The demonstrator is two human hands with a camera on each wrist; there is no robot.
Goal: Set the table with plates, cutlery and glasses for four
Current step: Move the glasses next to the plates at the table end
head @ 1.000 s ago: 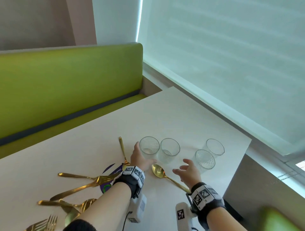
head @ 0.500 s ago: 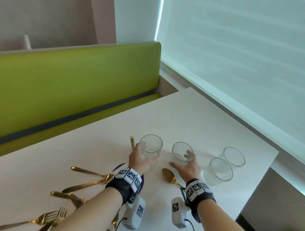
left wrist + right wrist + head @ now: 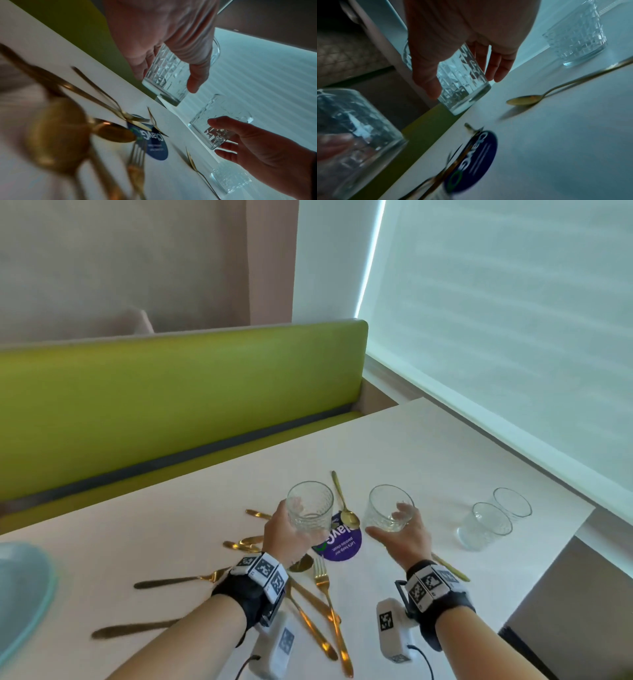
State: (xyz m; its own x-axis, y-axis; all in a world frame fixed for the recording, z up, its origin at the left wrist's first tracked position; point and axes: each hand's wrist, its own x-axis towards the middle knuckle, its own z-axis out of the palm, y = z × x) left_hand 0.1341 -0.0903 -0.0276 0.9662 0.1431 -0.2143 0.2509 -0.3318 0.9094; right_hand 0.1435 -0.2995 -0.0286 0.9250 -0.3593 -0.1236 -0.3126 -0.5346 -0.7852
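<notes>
Four clear cut-pattern drinking glasses show on or above the white rectangular table [image 3: 445, 446]: two stand side by side, touching or nearly so, near the table's right edge, the nearer standing glass [image 3: 484, 527] and the farther standing glass [image 3: 512, 502], and two are in hand. The left hand [image 3: 286, 534] has its fingers and thumb curled round the left-held glass [image 3: 310, 506], which the left wrist view shows lifted clear of the tabletop, upright with a slight tilt. The right hand [image 3: 402, 534] wraps thumb and fingers about the right-held glass [image 3: 388, 508], also off the surface in the right wrist view. All four are short tumblers with a faceted diamond relief on the walls and thick plain bases, and all are empty. Gold-coloured metal cutlery lies scattered toward the table's near edge (an exact count is not possible, since the arms cover part of it), including a gold fork [image 3: 325, 594] and a gold spoon [image 3: 344, 505]. A round purple sticker [image 3: 344, 544] is stuck flat on the table between the hands; its small white line reads "Let's keep our pantries clean", the larger word partly hidden. A pale blue glass plate [image 3: 24, 594] sits at the table's left edge.
</notes>
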